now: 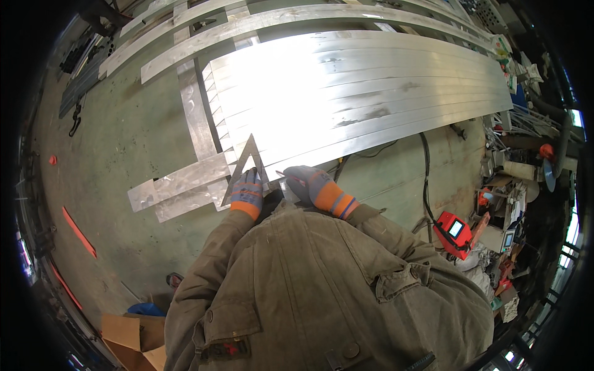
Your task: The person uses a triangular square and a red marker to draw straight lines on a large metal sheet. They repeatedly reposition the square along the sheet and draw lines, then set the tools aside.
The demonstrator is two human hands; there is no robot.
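Observation:
My left hand (pixel 247 190), in a grey glove with an orange cuff, holds a dark triangular set square (pixel 250 147) down at the near left corner of a row of shiny metal planks (pixel 396 86). Fingers of that hand rest on the square's lower part and hide some of it. Just to the right, my gloved right hand (pixel 309 184) is closed around a thin reddish pencil (pixel 281 173). Its tip points left, toward the square's right edge. The planks lie side by side, and strong glare washes out their left half.
Shorter metal pieces (pixel 179 185) stick out to the left. Long metal bars (pixel 266 25) lie across the far side. A black cable (pixel 426 167) runs near a red machine with a screen (pixel 455 234) at right. A cardboard box (pixel 133 334) stands at lower left.

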